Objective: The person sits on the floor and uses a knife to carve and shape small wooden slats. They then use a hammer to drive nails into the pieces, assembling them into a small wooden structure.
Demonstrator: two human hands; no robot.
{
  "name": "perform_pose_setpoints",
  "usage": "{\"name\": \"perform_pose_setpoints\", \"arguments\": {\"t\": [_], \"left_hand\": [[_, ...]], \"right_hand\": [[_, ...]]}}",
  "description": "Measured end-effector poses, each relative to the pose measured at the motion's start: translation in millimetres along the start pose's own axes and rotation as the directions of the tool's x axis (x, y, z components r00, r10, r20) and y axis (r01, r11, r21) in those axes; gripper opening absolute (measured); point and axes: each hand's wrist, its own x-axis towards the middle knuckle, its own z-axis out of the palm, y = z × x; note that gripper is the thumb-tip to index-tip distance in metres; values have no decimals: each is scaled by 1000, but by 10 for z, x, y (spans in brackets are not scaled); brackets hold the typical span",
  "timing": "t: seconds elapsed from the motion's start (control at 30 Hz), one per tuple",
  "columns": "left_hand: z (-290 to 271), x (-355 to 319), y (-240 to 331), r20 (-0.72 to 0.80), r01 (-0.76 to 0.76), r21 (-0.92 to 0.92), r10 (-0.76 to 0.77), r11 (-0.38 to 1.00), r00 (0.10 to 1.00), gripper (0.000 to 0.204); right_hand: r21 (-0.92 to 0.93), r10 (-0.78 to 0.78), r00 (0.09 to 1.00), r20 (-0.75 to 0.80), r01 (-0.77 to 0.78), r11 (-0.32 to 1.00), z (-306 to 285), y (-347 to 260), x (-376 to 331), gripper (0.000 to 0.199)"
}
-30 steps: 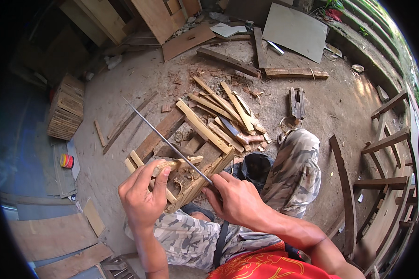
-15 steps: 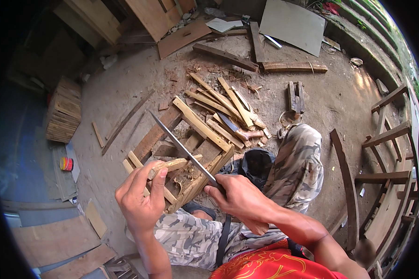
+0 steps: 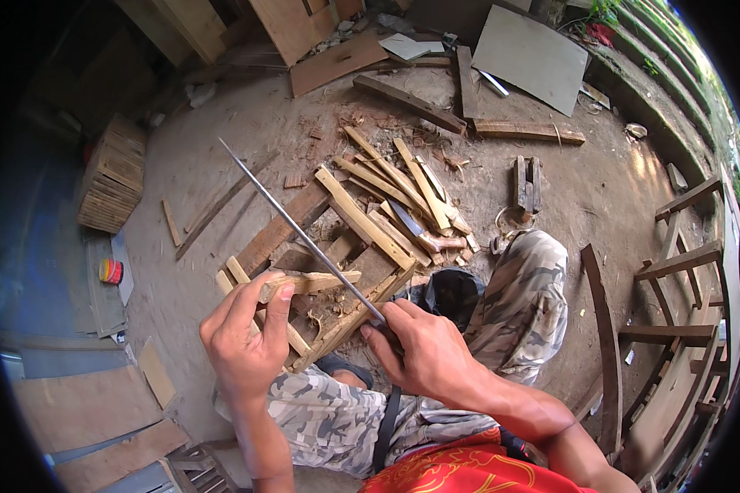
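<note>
My left hand (image 3: 245, 338) pinches a short, shaped wooden piece (image 3: 319, 283) between thumb and fingers, its far end pointing right. My right hand (image 3: 426, 349) is wrapped round the handle of a long knife (image 3: 294, 226). Its narrow blade slants up and left, crossing the right end of the wooden piece; whether the two touch I cannot tell. Beneath both hands is a low wooden frame (image 3: 362, 316) with curled shavings inside. Beyond the frame, a second knife (image 3: 409, 222) with a wooden handle lies on a pile of light wooden strips (image 3: 403, 177).
Dark timber beams (image 3: 411, 105) and a pale board (image 3: 528, 59) lie on the dirt floor at the back. At right stands a wooden frame structure (image 3: 674, 333). A stack of wood blocks (image 3: 113, 177) and a small red-and-yellow tin (image 3: 111, 270) are at left.
The long knife has swung so that its tip points farther up and left, and its blade now looks thinner, nearly edge-on. My left hand keeps its pinch on the wooden piece.
</note>
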Motion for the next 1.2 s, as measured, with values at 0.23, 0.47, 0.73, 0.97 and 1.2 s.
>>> {"name": "perform_pose_setpoints", "arguments": {"t": [0.23, 0.47, 0.73, 0.97, 1.2], "left_hand": [[0, -14, 19, -13, -5, 0, 5, 1000, 1000, 15], [-21, -16, 49, 4, -53, 26, 52, 998, 999, 15], [-19, -138, 27, 9, -63, 46, 63, 997, 998, 14], [-28, -357, -9, 9, -100, 41, 99, 994, 995, 15], [-51, -407, -40, 6, -79, 55, 79, 995, 997, 15]], "right_hand": [[-97, 22, 998, 52, -17, 995, -3, -8, -11, 28], [-363, 248, 952, 179, -170, 916, -21, 127, 70, 29], [-24, -72, 997, -7, 71, 997, 217, 193, -68, 21], [30, -119, 992, 30, 119, 992, 260, 277, -4, 22], [38, -169, 983, 66, 167, 985, 234, 204, 3, 22]]}}
